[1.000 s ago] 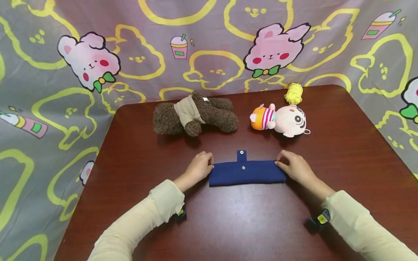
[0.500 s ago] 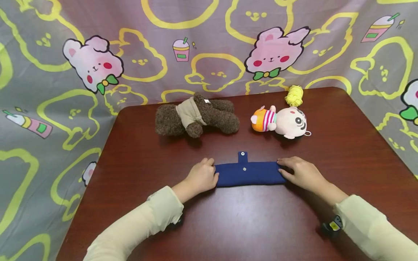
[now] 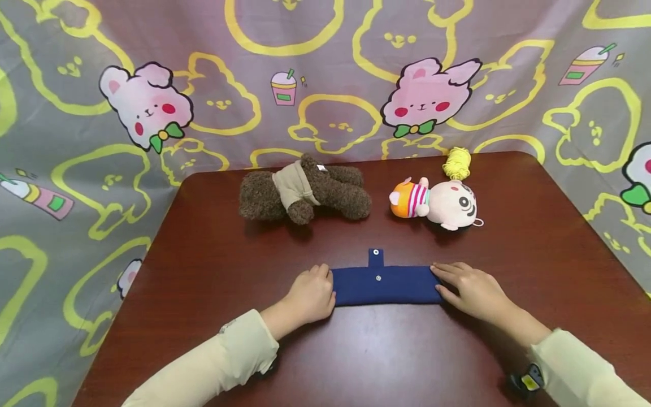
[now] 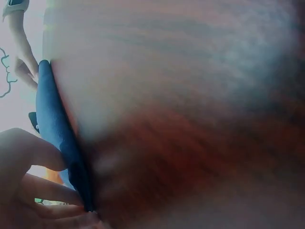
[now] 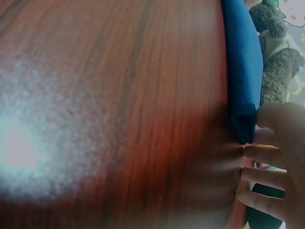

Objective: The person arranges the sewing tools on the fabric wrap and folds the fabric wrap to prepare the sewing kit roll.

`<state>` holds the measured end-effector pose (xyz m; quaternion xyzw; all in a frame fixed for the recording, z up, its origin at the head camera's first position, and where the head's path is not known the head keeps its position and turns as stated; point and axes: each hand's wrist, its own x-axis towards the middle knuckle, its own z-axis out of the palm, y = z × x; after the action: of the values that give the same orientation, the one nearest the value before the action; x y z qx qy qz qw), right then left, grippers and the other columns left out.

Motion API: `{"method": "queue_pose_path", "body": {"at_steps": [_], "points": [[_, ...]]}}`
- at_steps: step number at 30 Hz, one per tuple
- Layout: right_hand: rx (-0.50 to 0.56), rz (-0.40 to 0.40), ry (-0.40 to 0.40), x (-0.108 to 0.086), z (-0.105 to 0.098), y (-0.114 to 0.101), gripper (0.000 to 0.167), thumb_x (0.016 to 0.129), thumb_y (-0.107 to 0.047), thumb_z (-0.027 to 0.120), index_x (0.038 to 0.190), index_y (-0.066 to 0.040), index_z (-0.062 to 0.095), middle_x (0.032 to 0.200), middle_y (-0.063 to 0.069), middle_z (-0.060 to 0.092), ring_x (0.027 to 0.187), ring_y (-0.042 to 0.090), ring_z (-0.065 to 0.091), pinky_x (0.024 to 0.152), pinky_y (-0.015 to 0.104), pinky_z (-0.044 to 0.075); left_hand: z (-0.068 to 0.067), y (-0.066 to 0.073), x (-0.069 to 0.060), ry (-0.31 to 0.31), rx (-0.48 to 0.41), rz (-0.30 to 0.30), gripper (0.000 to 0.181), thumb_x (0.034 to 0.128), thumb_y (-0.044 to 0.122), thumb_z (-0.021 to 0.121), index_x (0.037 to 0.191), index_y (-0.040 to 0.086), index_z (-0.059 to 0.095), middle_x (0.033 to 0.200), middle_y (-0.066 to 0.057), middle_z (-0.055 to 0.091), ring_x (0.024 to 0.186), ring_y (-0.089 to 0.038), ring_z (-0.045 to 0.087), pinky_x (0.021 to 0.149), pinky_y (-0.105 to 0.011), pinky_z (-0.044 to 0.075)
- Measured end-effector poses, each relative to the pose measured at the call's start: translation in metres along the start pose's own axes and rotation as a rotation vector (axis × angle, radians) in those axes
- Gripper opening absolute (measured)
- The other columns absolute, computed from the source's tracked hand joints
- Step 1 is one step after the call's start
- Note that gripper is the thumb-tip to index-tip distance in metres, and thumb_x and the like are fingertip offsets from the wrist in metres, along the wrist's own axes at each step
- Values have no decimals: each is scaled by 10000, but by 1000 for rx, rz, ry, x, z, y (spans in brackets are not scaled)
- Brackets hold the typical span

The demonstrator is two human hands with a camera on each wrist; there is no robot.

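Note:
A flat blue fabric pouch (image 3: pixel 386 287) lies on the table, its narrow tab with a snap (image 3: pixel 376 252) pointing away from the person and a second snap on its body. My left hand (image 3: pixel 308 297) is at the pouch's left end, fingers bent; in the left wrist view the thumb and fingers of this hand (image 4: pixel 33 179) hold the end of the blue fabric (image 4: pixel 57 119). At the right end my right hand (image 3: pixel 475 291) touches the edge with loosely extended fingers. The right wrist view shows the right thumb against the pouch (image 5: pixel 244 62) and the other fingers (image 5: pixel 264 179) spread.
Behind the pouch, a brown plush bear (image 3: pixel 305 189) lies on its side at the left. A pale plush toy in a striped top (image 3: pixel 434 203) and a yellow yarn bundle (image 3: pixel 457 163) are at the right. Patterned cloth (image 3: pixel 335 73) hangs behind the table (image 3: pixel 203 254).
My right hand has gone from a pinch at the upper right corner to more extended fingers along the end. My left hand has shifted down over the left end. The head view has tilted slightly.

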<state>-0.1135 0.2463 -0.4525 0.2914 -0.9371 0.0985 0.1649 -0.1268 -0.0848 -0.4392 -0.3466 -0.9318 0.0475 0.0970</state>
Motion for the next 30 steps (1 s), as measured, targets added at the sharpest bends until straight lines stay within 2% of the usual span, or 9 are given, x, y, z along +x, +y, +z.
{"method": "queue_pose_path", "body": {"at_steps": [5,7,12,15,18,24,30], "points": [[-15,14,22,-12,7,-9,399,678,-201,686,1047,-51,664,1035,67,647,913,226,593,597,375,497,3,4,-9,3,8,17,330,727,267,636,853,-38,617,743,-67,504,655,-199,517,565,-307,463],[-20,20,31,-17,8,-14,399,674,-200,683,1046,-57,665,1032,62,649,912,220,593,590,368,497,4,6,-12,17,15,28,297,717,260,643,809,-22,620,720,-60,503,639,-192,511,552,-299,460],[-32,15,46,-21,9,-21,387,680,-205,668,1040,-60,668,1028,54,651,910,213,596,579,354,495,6,9,-18,105,56,73,200,673,231,653,656,38,604,633,-34,486,568,-169,487,489,-275,427],[-38,12,52,-20,9,-20,369,709,-227,645,1039,-62,669,1029,51,650,910,210,594,568,354,492,5,9,-18,149,78,94,178,653,209,649,632,40,596,618,-32,477,551,-164,481,472,-276,411],[-45,2,63,-18,8,-18,355,736,-246,619,1034,-60,670,1024,55,651,902,212,594,551,354,488,4,9,-16,168,99,106,172,640,197,643,634,32,595,629,-36,475,555,-162,481,469,-280,407],[-46,-11,70,-9,6,-11,364,712,-226,636,1030,-52,670,1016,62,652,893,223,594,554,364,490,2,5,-7,142,98,98,166,655,191,645,638,31,603,646,-38,478,571,-156,488,464,-266,415],[-44,7,35,1,3,-2,380,667,-206,698,1017,-60,675,1003,52,653,904,224,589,552,367,491,0,-4,3,50,-23,44,246,694,243,688,713,4,633,720,-55,509,643,-185,525,542,-290,474]]}}
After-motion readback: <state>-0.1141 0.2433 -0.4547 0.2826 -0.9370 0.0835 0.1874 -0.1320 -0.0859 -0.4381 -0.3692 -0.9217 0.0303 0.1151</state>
